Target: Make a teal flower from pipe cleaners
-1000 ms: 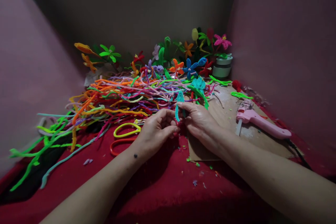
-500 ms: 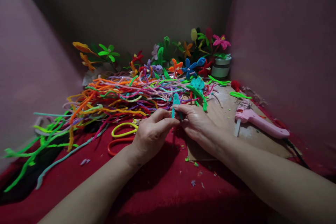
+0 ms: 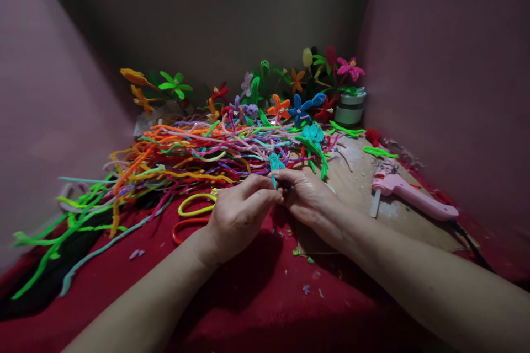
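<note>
My left hand [image 3: 244, 212] and my right hand [image 3: 312, 198] meet in the middle of the view, fingertips pinched close together. Between them is a turquoise pipe-cleaner petal piece [image 3: 274, 162], its rounded end pointing up and away from me. Its lower part is hidden by my fingers. Just left of my left hand lie scissors [image 3: 180, 209] with one yellow and one red handle loop, the blades hidden. Beyond my right hand rests a turquoise pipe-cleaner flower [image 3: 312, 133] with green leaves.
Loose multicoloured pipe cleaners [image 3: 178, 146] spread across the red cloth [image 3: 256, 298]. Finished flowers [image 3: 176, 85] stand along the back, near a white jar [image 3: 350, 107]. At right, a pink glue gun [image 3: 414, 194] lies on a cardboard sheet [image 3: 351, 160], its cord trailing right.
The turquoise piece sits slightly lower and less of it shows above my fingers. Both hands remain pinched together at nearly the same spot. The view has shifted a little.
</note>
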The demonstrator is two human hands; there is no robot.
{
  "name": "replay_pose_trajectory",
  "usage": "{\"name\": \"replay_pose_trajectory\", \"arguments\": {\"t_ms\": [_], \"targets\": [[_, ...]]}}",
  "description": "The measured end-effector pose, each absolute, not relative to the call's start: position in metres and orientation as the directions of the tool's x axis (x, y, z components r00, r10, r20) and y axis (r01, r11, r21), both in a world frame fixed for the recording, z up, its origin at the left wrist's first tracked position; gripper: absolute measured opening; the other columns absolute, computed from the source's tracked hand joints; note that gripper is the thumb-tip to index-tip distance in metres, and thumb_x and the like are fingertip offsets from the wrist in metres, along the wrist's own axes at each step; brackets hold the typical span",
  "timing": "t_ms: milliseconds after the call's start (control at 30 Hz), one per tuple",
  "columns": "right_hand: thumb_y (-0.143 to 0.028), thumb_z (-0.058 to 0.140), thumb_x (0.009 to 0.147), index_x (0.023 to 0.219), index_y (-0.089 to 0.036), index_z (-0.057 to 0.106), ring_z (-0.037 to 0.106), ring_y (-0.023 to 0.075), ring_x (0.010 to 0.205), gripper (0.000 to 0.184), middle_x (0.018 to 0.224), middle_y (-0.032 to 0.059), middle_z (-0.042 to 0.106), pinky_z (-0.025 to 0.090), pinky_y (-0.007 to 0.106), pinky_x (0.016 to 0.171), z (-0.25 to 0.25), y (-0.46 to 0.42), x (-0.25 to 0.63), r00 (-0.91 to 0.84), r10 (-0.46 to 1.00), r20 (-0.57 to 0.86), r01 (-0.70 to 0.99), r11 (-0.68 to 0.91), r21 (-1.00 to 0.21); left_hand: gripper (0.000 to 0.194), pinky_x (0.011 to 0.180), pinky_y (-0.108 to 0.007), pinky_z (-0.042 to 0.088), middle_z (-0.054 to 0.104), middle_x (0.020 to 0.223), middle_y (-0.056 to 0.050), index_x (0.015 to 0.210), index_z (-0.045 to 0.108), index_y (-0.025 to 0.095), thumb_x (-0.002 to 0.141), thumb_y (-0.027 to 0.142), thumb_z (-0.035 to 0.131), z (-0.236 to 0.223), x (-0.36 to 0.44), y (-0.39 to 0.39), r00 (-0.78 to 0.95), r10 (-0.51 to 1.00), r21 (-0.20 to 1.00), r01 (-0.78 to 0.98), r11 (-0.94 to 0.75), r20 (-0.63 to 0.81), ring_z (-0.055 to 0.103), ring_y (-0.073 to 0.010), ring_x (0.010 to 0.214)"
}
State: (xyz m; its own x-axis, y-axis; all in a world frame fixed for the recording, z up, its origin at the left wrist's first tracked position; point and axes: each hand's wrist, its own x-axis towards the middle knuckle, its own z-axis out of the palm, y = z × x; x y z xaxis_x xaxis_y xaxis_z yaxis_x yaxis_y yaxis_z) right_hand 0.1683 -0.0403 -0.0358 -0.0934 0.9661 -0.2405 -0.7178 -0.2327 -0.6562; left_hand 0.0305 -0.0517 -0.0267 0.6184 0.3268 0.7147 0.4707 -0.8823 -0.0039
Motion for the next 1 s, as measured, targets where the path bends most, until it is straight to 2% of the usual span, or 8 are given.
{"name": "replay_pose_trajectory", "arguments": {"t_ms": [200,433,1000], "targets": [[-0.008,0.056,0.066,0.051,-0.014,0.054,0.043,0.0076,0.039,0.016,0.040,-0.0027,0.050,0.030,0.022,0.041,-0.0296,-0.0398,0.1717,-0.036,0.963,-0.266,-0.703,-0.214,-0.679,0.003,0.060,-0.017,0.044,0.061,0.082,-0.004,0.078,0.057,0.016,0.080,0.014,0.055,-0.0265,0.0358,-0.0537,0.564,0.368,0.044,0.504,-0.863,0.739,0.057,-0.0083,0.070],[-0.007,0.055,0.067,0.049,-0.014,0.053,0.044,0.0072,0.040,0.019,0.041,-0.0022,0.052,0.034,0.023,0.044,-0.0291,-0.0393,0.1726,-0.006,0.982,-0.187,-0.724,-0.133,-0.677,0.008,0.058,-0.018,0.043,0.058,0.071,0.001,0.083,0.052,0.017,0.079,0.019,0.058,-0.0303,0.0373,-0.0524,0.497,0.518,0.205,0.554,-0.807,0.696,0.056,-0.0087,0.066],[-0.005,0.058,0.062,0.047,-0.015,0.055,0.045,0.0070,0.040,0.018,0.042,-0.0024,0.053,0.035,0.022,0.043,-0.0325,-0.0398,0.1693,0.004,0.979,-0.205,-0.739,-0.135,-0.661,0.002,0.060,-0.020,0.042,0.057,0.073,0.000,0.081,0.052,0.016,0.081,0.015,0.053,-0.0341,0.0380,-0.0526,0.552,0.431,0.118,0.512,-0.851,0.714,0.055,-0.0095,0.067]]}}
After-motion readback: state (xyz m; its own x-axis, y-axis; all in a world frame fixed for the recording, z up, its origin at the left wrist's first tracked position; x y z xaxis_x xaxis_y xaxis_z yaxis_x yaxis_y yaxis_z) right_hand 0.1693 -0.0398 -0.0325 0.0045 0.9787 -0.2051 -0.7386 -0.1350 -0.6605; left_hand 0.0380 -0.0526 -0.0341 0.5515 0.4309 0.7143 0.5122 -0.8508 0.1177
